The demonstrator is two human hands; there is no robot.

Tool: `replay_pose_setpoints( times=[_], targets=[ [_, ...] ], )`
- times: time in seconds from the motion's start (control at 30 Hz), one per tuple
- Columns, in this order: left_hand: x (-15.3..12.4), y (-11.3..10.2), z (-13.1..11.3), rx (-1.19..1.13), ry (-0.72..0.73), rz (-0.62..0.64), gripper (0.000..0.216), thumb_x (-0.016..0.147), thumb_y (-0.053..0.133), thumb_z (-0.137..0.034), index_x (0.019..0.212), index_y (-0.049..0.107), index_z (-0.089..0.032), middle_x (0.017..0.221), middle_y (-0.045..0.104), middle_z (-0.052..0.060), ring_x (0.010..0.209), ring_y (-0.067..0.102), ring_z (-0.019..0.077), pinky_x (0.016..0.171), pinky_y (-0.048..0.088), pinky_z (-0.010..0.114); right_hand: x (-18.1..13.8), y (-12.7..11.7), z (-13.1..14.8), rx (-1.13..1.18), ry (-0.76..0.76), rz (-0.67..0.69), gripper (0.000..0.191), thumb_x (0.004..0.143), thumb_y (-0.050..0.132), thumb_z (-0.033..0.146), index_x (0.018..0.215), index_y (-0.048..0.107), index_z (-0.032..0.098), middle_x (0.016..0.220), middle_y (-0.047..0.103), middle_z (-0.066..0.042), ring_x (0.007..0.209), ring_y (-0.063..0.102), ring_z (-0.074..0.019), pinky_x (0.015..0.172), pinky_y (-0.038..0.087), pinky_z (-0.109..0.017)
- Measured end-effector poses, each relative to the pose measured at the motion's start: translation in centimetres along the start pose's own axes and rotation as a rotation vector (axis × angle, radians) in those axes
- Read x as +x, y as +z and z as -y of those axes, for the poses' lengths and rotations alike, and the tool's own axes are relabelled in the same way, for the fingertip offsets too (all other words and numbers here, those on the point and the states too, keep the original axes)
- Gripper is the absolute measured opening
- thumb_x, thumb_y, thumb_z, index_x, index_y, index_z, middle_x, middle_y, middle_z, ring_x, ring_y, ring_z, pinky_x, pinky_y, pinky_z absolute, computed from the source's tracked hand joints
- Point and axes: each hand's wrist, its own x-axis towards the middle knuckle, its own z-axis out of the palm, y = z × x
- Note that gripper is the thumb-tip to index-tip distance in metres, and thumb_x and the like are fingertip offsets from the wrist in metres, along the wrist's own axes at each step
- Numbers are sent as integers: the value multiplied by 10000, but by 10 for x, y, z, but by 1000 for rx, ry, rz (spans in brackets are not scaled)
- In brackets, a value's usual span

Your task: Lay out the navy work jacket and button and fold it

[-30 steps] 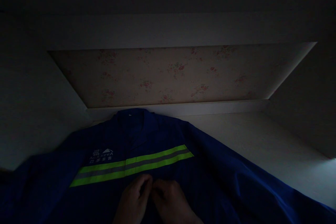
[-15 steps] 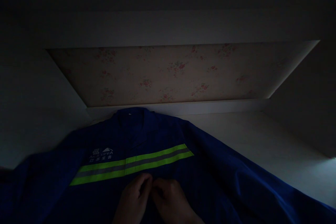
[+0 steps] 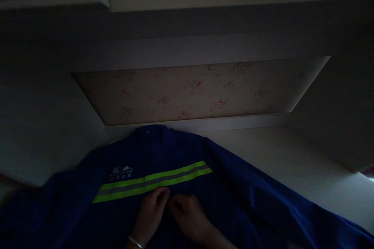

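Head view, forward-down, near jacket (image 3: 175,155)

Two bare hands, no sleeves showing at the wrists. Thin, pale bracelet around the wrist of the left hand (image 3: 150,214). Right hand (image 3: 188,216) without rings or bands, so far as the dim light shows.

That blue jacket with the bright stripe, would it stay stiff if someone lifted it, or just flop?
The blue jacket would probably flop: it lies spread flat with soft folds along its sleeve. It looks like thin cloth, so likely light for its size. The left hand and right hand pinch its front just below the reflective stripe, suggesting it bunches easily.
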Motion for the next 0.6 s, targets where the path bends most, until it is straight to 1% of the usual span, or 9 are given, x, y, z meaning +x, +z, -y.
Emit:
replay_pose_setpoints(
  times=[0.1, 0.2, 0.27, 0.33, 0.43, 0.47, 0.5, 0.53, 0.6],
  targets=[
    [-1, -2, -2, 5, 6, -28, 421, 860, 484, -545, 1008, 680, -202, 1044, 733, 58, 1010, 659, 227, 884, 487, 312, -12, -8, 6, 195, 56, 72, 236, 885, 477, 287, 797, 656, 161, 685, 631, 19, 600, 517, -88, 549, 337, -207],
    [-11, -5, -6, 21, -14, -41, 461, 857, 454, -561, 1010, 664, -181, 967, 736, 65, 921, 672, 235, 829, 500, 337, -42, -36, 11, 377, 150, 83, 254, 890, 489, 359, 929, 630, 151, 686, 608, 18, 570, 521, -90, 524, 362, -208],
    [-26, -5, -15, 43, -27, -26, 484, 862, 429, -574, 1011, 658, -175, 853, 730, 51, 788, 672, 226, 721, 504, 330, -69, -69, 10, 386, 170, 2, 348, 881, 520, 395, 1146, 560, 173, 753, 631, 14, 596, 562, -103, 547, 405, -223],
    [-46, -1, -33, 61, -19, 8, 478, 867, 424, -582, 1011, 656, -189, 800, 719, 31, 718, 662, 207, 660, 486, 307, -96, -110, 2, 319, 212, -149, 532, 881, 521, 429, 1352, 393, 218, 786, 646, 19, 580, 584, -117, 537, 427, -241],
    [-77, 19, -76, 112, 61, 103, 433, 886, 416, -587, 1003, 644, -238, 865, 728, 18, 786, 677, 183, 703, 480, 277, -128, -165, -20, 101, 366, -366, 770, 884, 495, 485, 1494, 99, 233, 650, 639, 46, 458, 564, -151, 452, 404, -263],
    [-85, 31, -92, 189, 104, 149, 443, 898, 381, -599, 986, 638, -249, 875, 730, 17, 812, 681, 181, 724, 482, 278, -133, -178, -29, 25, 401, -405, 797, 881, 495, 486, 1502, 76, 214, 581, 621, 54, 435, 562, -164, 441, 400, -268],
    [-90, 45, -107, 297, 146, 197, 480, 907, 330, -618, 968, 635, -253, 875, 732, 22, 827, 686, 188, 738, 489, 290, -136, -186, -37, -27, 416, -423, 772, 877, 498, 481, 1494, 134, 194, 525, 601, 56, 427, 567, -175, 442, 402, -273],
    [-94, 62, -122, 420, 182, 243, 536, 908, 276, -642, 949, 639, -249, 872, 737, 36, 830, 692, 205, 746, 500, 313, -136, -192, -45, -49, 413, -423, 690, 874, 500, 474, 1452, 263, 182, 490, 587, 51, 431, 577, -181, 451, 409, -275],
    [-94, 97, -145, 623, 219, 310, 657, 882, 230, -691, 908, 673, -207, 878, 745, 105, 850, 701, 278, 759, 525, 394, -131, -194, -56, -13, 382, -381, 442, 873, 482, 481, 1207, 528, 195, 508, 604, 24, 452, 598, -178, 465, 427, -274]
  ],
)
